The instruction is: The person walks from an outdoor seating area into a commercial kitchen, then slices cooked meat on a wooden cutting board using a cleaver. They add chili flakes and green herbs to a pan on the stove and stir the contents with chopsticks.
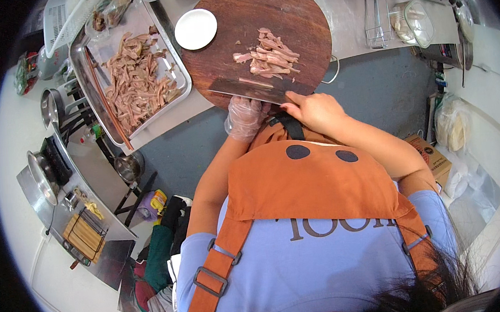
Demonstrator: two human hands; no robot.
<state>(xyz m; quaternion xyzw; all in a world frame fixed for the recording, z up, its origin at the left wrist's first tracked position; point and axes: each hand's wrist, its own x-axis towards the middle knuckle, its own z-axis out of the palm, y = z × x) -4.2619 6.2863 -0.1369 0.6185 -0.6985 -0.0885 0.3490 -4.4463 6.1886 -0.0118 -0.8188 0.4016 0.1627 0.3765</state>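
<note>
My right hand (316,110) is bare and grips a cleaver (232,85) near the front edge of a round wooden chopping board (222,1). The cleaver's broad blade lies almost flat, and a thin strip of meat (255,83) rests on it. My left hand (244,117), in a clear plastic glove, is at the blade's near edge. Its fingertips are partly hidden, so whether it holds anything is unclear. Beyond the blade, a small heap of cut meat strips (274,55) sits on the board. A white dish (196,29) stands at the board's left rim.
Left of the board, a metal tray (185,75) holds a large pile of shredded meat (136,85) and a pair of brown chopsticks (102,96). A wire rack (377,21) and a clear container (412,23) stand at the right. Another person (161,258) is at the lower left.
</note>
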